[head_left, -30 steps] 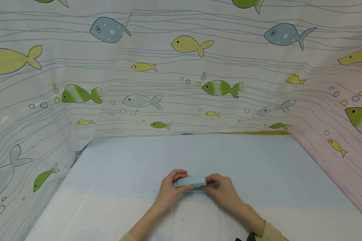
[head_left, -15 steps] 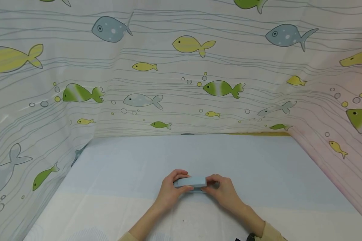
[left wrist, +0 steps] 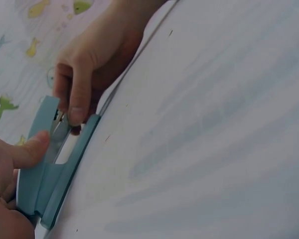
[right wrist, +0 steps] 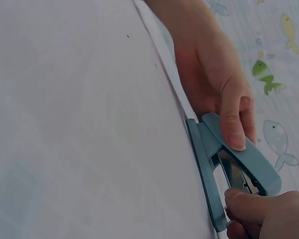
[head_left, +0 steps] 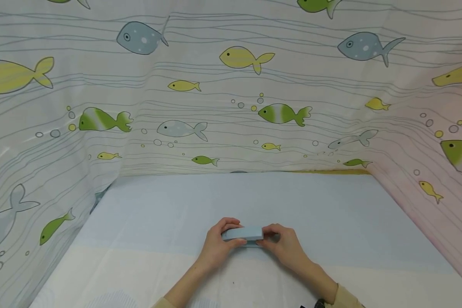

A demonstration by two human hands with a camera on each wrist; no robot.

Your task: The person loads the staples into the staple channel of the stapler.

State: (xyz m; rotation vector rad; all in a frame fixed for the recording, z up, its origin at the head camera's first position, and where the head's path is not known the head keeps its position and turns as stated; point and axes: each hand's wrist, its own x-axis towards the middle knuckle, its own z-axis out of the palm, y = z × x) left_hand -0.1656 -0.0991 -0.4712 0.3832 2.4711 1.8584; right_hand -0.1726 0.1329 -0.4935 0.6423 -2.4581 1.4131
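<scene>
A light blue stapler stands on the table, its top arm raised from its base. My left hand grips the rear of it, the thumb lying along the side of the top arm. At the front end, my right hand pinches the metal staple magazine between thumb and fingers. In the right wrist view the silver magazine shows between the top arm and the base. Whether staples lie inside it cannot be seen.
A pale blue and white cloth covers the table. Hanging sheets printed with fish close off the back and both sides. Part of a dark object shows at the right wrist.
</scene>
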